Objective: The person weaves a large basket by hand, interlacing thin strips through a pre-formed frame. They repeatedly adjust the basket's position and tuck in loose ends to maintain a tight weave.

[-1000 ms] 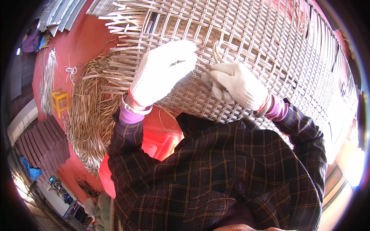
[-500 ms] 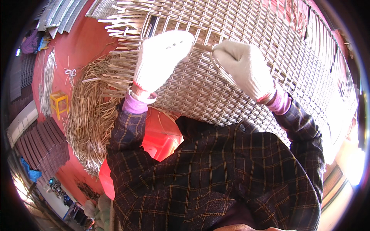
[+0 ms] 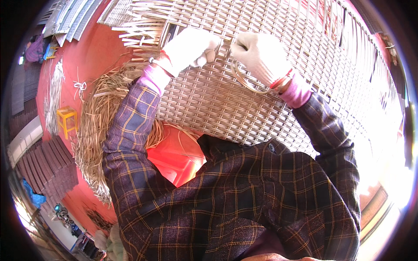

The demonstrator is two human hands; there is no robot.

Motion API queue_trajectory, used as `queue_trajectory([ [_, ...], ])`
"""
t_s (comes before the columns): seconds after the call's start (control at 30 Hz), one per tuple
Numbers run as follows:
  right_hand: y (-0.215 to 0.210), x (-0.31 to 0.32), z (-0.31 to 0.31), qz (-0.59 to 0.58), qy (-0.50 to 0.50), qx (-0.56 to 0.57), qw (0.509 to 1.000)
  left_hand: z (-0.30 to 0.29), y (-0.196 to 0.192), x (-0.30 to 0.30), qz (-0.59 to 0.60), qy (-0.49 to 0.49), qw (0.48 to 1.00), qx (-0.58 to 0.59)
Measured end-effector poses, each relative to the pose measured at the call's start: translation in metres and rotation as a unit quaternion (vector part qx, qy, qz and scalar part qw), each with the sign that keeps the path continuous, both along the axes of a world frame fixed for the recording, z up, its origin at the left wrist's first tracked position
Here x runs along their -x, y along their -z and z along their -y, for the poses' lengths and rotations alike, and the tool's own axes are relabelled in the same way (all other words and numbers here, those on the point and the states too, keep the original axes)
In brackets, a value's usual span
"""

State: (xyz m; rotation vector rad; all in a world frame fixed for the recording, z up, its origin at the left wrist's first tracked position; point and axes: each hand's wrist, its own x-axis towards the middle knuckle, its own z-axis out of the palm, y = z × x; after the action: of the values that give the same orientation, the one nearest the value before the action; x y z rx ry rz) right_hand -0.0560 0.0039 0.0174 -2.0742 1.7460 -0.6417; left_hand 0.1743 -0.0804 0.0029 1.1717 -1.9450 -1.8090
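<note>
A large woven panel (image 3: 209, 93) of pale brown flat strips spreads out in front of me, with loose strip ends fanning from its left side. My left hand (image 3: 191, 48), in a white knit glove, is closed over the panel's far part with its fingers curled. What it pinches, if anything, is hidden. Close to its right, my right hand (image 3: 260, 55), gloved too, is closed with the thumb pressed to the fingers. A thin pale weaving strip (image 3: 244, 81) loops down from its fingers towards the wrist.
A thick heap of long loose strips (image 3: 93, 130) lies on the red floor at left. Beyond it stand a small yellow stool (image 3: 66, 118) and stacked brown panels (image 3: 48, 163). A red plastic seat (image 3: 178, 158) shows beside my body. Grey woven panels (image 3: 78, 17) lie far left.
Both hands have moved farther away from me over the panel. My left hand has turned, showing its curled fingers, and my right hand has shifted left with the strip looping more widely below it.
</note>
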Motion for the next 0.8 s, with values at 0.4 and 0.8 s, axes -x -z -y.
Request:
queue_trajectory([
  [0.4,0.027,-0.008,-0.004,-0.050,-0.064,0.150,0.985,-0.010,0.004,-0.003,-0.043,-0.053,0.998,-0.010],
  [0.8,0.047,-0.013,0.004,-0.023,-0.154,0.221,0.963,-0.012,0.006,-0.004,-0.054,-0.070,0.996,-0.024],
])
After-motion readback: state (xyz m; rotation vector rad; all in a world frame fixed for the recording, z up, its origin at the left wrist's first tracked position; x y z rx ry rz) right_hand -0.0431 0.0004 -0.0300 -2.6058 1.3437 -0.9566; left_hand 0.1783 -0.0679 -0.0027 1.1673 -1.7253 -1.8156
